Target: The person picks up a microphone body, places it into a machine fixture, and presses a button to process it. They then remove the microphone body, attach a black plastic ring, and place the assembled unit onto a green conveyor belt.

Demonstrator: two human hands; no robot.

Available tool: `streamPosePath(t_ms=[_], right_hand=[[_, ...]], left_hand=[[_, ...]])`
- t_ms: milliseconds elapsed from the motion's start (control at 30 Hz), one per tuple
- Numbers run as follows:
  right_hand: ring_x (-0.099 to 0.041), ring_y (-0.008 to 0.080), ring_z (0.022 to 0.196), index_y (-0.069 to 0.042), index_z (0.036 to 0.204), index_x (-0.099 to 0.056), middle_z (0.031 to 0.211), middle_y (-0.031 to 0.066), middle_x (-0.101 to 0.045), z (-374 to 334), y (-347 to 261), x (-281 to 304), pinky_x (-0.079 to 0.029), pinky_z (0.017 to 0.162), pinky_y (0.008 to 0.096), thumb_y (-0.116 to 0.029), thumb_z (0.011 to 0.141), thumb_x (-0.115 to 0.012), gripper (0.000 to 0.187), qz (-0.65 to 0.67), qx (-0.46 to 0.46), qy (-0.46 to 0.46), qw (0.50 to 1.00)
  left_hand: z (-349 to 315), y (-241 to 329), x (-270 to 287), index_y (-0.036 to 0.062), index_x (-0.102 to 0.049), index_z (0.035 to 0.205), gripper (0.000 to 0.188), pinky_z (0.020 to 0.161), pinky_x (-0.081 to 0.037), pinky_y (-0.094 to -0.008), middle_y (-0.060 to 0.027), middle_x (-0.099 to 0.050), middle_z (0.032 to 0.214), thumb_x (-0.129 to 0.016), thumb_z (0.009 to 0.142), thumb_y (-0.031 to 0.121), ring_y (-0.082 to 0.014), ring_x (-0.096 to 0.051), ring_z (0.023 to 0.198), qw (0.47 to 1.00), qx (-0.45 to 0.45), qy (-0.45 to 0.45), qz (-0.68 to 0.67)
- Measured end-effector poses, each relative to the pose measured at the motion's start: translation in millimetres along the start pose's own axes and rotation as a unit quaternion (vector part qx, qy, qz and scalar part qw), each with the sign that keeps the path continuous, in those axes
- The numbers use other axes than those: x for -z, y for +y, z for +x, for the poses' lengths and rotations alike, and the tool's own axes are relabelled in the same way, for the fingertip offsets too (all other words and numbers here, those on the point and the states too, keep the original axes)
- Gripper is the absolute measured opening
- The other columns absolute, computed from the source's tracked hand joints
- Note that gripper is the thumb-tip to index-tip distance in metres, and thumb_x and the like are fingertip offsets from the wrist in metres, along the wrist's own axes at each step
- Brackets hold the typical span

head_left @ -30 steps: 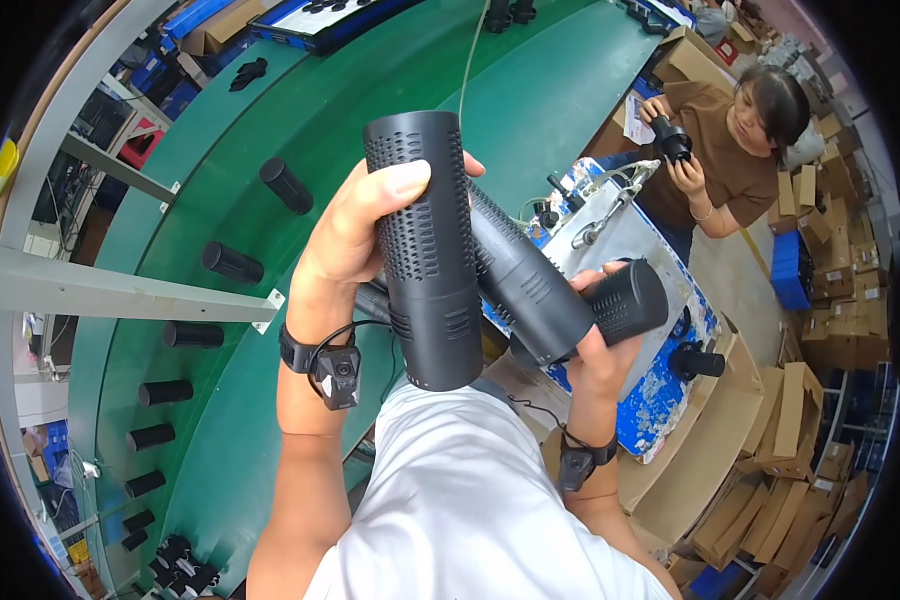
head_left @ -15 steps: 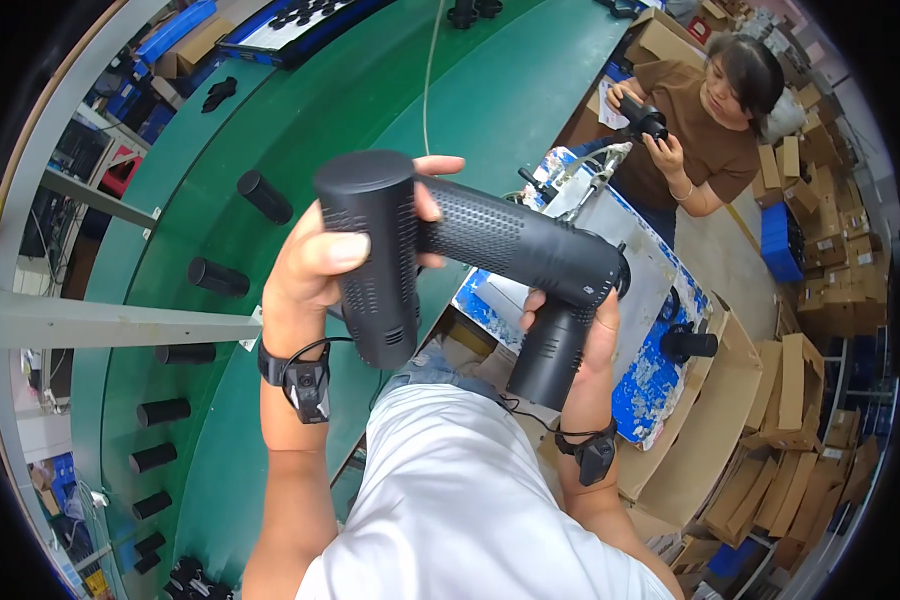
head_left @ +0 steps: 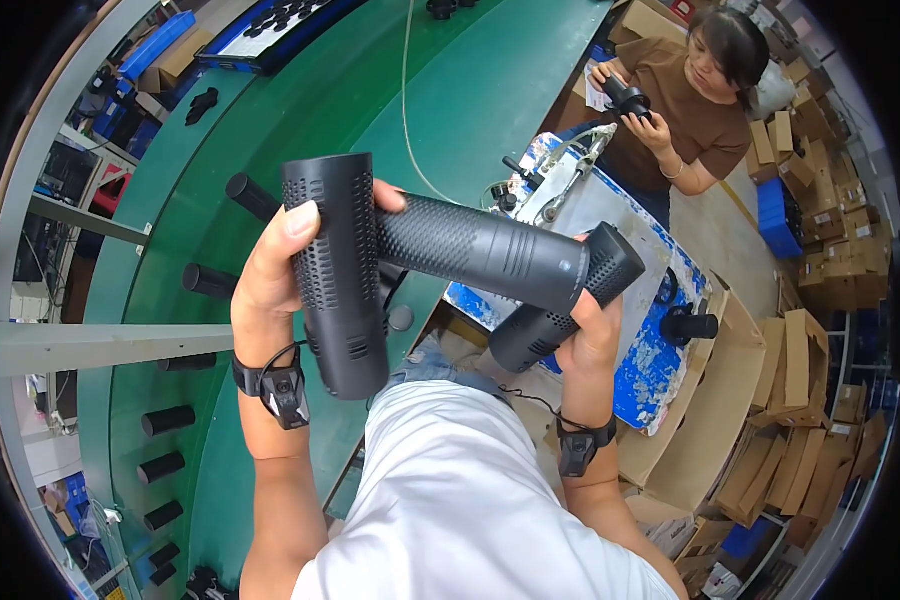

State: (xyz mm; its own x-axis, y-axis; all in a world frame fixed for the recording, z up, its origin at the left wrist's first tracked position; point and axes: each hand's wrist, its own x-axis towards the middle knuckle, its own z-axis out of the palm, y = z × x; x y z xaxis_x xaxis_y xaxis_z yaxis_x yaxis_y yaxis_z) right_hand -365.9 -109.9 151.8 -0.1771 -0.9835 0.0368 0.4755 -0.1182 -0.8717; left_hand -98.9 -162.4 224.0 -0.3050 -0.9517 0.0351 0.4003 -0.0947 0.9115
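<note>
In front of me are three black perforated cylinders. My left hand [head_left: 270,265] is closed round the upright cylinder [head_left: 334,290], its thumb on the near side and fingertips showing beyond it. A second cylinder [head_left: 475,252] runs from behind the upright one, sloping down toward my right hand [head_left: 592,335]. That hand is closed near the crossing of the second cylinder and a third, slanted cylinder [head_left: 522,335], whose upper end pokes out at the right. Just how the right fingers grip these two is partly hidden. Straps with small black devices [head_left: 284,392] circle both wrists.
More black cylinders [head_left: 170,420] lie along the green curved surface [head_left: 240,480] at left. A grey bar [head_left: 120,345] crosses there. To the right, a worn blue-and-white table [head_left: 635,385] carries a fixture. A co-worker [head_left: 690,110] handles a black part beyond it. Cardboard boxes [head_left: 710,400] stand nearby.
Both hands and the cylinders have shifted left. The third cylinder has turned in my right hand, so its upper end now sticks out past the second one. The upright one leans slightly differently.
</note>
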Motion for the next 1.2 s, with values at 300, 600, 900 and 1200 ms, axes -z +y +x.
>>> streamPosePath(t_ms=[300,600,900,1200], right_hand=[[-0.066,0.0269,0.084,0.004,0.118,-0.05,0.1,0.0173,-0.064,5,-2,4,-0.057,0.075,0.0387,-0.019,0.082,-0.064,0.045,0.115,-0.083,-0.018,0.99],[-0.067,0.0284,0.079,0.004,0.116,-0.05,0.096,0.018,-0.064,4,-8,-5,-0.058,0.07,0.0381,-0.02,0.083,-0.063,0.043,0.109,-0.11,0.004,0.988],[-0.067,0.0251,0.078,0.004,0.114,-0.052,0.093,0.0155,-0.065,5,-5,-10,-0.058,0.07,0.0372,-0.02,0.083,-0.064,0.041,0.061,-0.14,0.022,0.988],[-0.068,0.0212,0.082,0.001,0.112,-0.054,0.095,0.0126,-0.066,10,6,2,-0.058,0.075,0.0368,-0.022,0.087,-0.061,0.035,0.132,-0.199,0.032,0.971]], left_hand=[[-5,-3,-12,-0.0118,-0.052,0.12,0.074,0.047,-0.058,-0.026,-0.0271,-0.06,0.112,-0.057,0.081,0.051,-0.0212,-0.066,0.053,0.997,0.032,0.037,-0.067],[2,-23,12,-0.0089,-0.046,0.121,0.069,0.043,-0.059,-0.0288,-0.0295,-0.058,0.115,-0.051,0.088,0.051,-0.0269,-0.065,0.05,0.987,0.046,0.004,-0.153],[-1,-41,26,-0.0042,-0.045,0.123,0.068,0.045,-0.061,-0.0319,-0.0223,-0.06,0.114,-0.047,0.09,0.055,-0.0287,-0.066,0.052,0.965,0.172,0.022,-0.199],[-25,-49,17,-0.0041,-0.051,0.119,0.072,0.045,-0.061,-0.0372,-0.0196,-0.061,0.106,-0.048,0.087,0.06,-0.0318,-0.065,0.051,0.933,0.287,0.053,-0.212]])
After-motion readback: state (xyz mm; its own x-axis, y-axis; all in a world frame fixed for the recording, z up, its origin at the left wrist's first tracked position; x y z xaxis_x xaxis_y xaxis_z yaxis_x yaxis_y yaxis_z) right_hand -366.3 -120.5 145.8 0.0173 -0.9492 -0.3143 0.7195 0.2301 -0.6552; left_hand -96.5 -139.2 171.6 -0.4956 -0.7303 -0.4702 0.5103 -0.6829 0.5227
